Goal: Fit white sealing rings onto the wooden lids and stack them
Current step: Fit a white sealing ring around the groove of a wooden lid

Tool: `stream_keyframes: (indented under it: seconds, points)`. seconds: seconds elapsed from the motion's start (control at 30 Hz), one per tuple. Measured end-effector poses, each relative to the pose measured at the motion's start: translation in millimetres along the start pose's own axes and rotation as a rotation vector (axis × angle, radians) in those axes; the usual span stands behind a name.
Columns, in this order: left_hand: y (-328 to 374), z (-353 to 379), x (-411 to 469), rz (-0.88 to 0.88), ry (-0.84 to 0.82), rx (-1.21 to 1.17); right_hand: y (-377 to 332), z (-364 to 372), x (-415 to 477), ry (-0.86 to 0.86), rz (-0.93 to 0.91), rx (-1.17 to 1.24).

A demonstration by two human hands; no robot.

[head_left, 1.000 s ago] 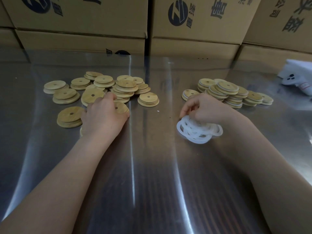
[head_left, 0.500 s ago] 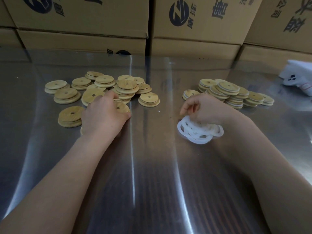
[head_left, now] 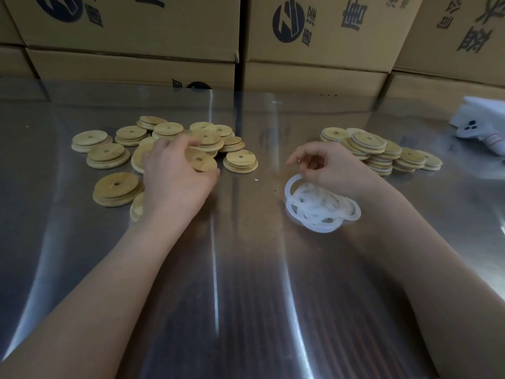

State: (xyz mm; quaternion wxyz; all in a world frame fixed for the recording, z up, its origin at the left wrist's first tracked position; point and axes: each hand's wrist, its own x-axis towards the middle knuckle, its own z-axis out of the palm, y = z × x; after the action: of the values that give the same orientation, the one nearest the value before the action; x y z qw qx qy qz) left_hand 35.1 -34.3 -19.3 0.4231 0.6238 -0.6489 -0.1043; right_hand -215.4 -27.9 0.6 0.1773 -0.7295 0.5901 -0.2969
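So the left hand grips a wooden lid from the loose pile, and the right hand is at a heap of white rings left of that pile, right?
Not quite: the head view shows the heap of white rings lying right of that loose pile. The left hand does grip a wooden lid, and the right hand is at the rings.

The wooden lids are coloured a pale yellow-tan, streaked with fine darker grain, and each is marked by a small dark centre hole. Thin white rims are seen on the ringed lids. The sealing rings are a milky, translucent white. The table is grey and glossy, striped by pale glare. The cardboard boxes are brown, printed with blue-black logos and characters.
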Motion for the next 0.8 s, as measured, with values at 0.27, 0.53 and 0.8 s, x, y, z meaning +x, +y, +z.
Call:
stream_keyframes:
  seconds: [0.27, 0.53, 0.8]
  points:
    - [11.1, -2.4, 0.0, -0.503, -0.227, -1.216, -6.3, 2.9, 0.5, -0.08, 0.019, -0.135]
    - [7.7, 2.6, 4.1, -0.658, -0.275, -1.396, -10.5, 6.3, 0.3, -0.109, 0.025, -0.198]
    - [4.7, 2.8, 3.0, -0.668, -0.356, -1.37, -9.9, 8.6, 3.6, -0.02, -0.056, -0.282]
